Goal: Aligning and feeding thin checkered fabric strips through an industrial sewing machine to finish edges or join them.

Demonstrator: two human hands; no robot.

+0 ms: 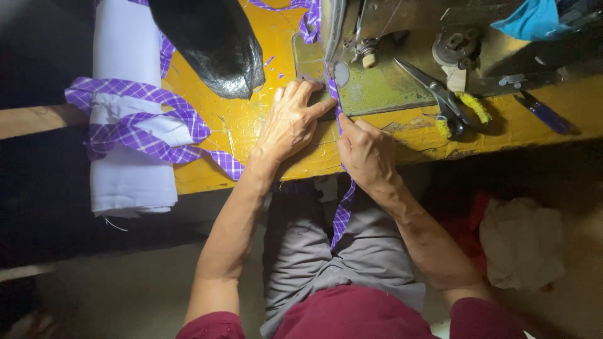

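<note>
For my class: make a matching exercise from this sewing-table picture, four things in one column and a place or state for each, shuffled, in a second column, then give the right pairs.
1. scissors
2. checked purple strip
3. white fabric roll
4. left hand

A. at the table's left end, wrapped in checked purple tape
B. lying on the machine bed, handles yellow-wrapped
C. flat on the yellow table, fingertips near the needle
D. pinched by the right hand, hanging into the lap

Pairs: 1-B, 2-D, 3-A, 4-C

Bright lit tabletop, dark edges, slight blur
</note>
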